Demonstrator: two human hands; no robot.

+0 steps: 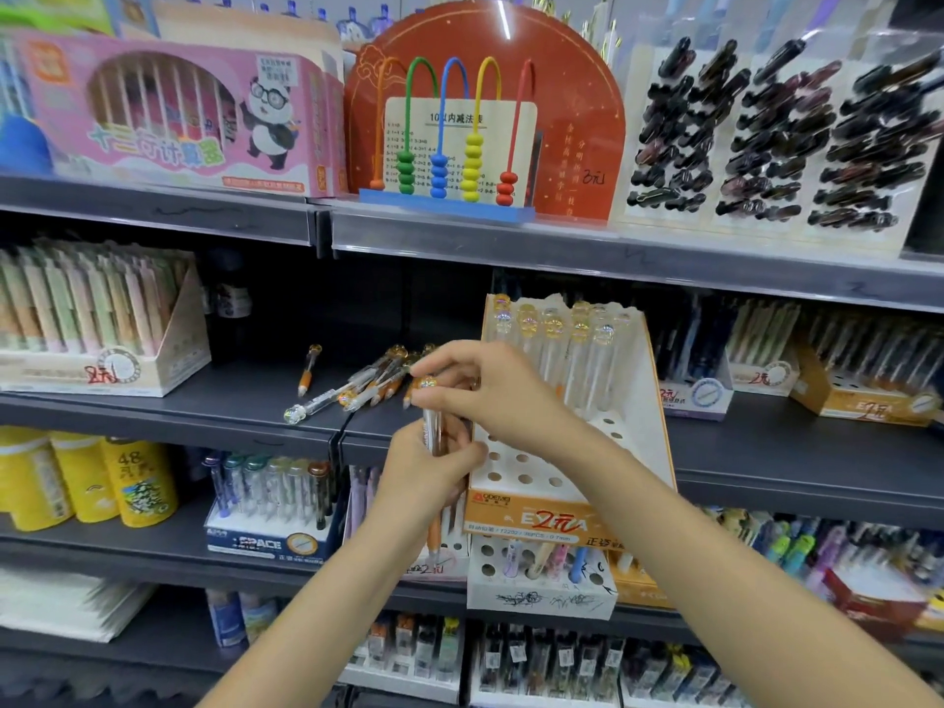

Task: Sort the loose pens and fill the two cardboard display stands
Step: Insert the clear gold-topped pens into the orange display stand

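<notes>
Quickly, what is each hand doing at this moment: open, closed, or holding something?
Left hand: closed around a bundle of clear pens.
Right hand: pinching the top of one pen in that bundle.

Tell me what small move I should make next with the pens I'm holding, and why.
Probably lower one clear orange-tipped pen from the left hand into an empty hole of the orange-and-white cardboard display stand. The right hand already pinches a pen top beside the stand, whose back row is filled while the front holes stand open.
</notes>
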